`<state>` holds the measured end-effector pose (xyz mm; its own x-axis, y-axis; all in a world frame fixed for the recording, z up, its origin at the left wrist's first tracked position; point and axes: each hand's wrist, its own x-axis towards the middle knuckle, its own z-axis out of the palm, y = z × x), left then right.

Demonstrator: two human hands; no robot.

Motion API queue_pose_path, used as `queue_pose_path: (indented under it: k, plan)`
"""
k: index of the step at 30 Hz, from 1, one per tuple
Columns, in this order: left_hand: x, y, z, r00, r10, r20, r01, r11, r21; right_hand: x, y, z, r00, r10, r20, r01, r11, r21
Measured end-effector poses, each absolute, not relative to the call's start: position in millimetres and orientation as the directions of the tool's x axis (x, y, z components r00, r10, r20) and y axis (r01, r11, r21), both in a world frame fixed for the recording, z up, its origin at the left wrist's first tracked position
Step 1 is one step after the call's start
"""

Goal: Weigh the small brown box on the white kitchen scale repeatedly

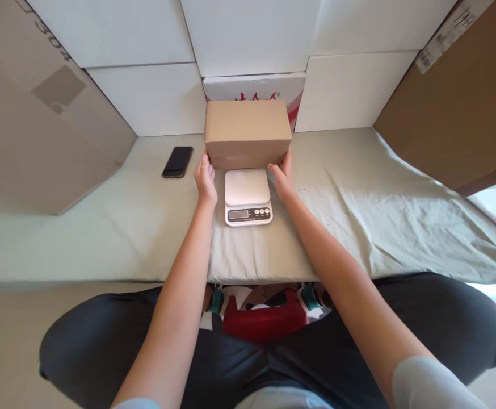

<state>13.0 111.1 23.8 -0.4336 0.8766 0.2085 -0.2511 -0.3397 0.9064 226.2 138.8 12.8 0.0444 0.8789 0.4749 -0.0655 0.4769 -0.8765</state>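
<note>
We are pressing our left hand [205,180] and right hand [282,177] flat against the two lower sides of the cardboard box [248,133], palms clamping it between them; the box is sitting just behind the scale [248,196], on the cloth-covered table [358,216]. Held only by side pressure, it could be slipping from our palms, or its near edge could be knocking the scale. Left of the scale a phone [177,162] is lying well apart; behind the box, white boxes [146,96] are walling in the table; nothing is blocking the scale's platform.
</note>
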Motion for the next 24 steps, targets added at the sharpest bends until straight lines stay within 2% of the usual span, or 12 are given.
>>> queue_pose_path:
  k: [6, 13, 18, 24]
  plan:
    - [12.9, 148.3, 11.5, -0.468, 0.871, 0.150, -0.249, -0.293, 0.923, 217.2, 171.2, 4.2, 0.074, 0.947, 0.312, -0.113, 0.319, -0.941]
    - [8.5, 159.5, -5.3, -0.518, 0.849, 0.109, -0.219, -0.254, 0.942, 221.7, 175.8, -0.3, -0.002, 0.972, 0.233, -0.048, 0.233, -0.971]
    - [3.1, 159.9, -10.1, -0.533, 0.839, 0.105, -0.217, -0.256, 0.942, 223.4, 173.2, -0.3, -0.025, 0.975, 0.219, -0.004, 0.219, -0.976]
    - [3.6, 159.3, -14.0, -0.526, 0.831, 0.183, -0.178, -0.318, 0.931, 223.0, 170.5, -0.3, -0.032, 0.973, 0.230, -0.048, 0.228, -0.972]
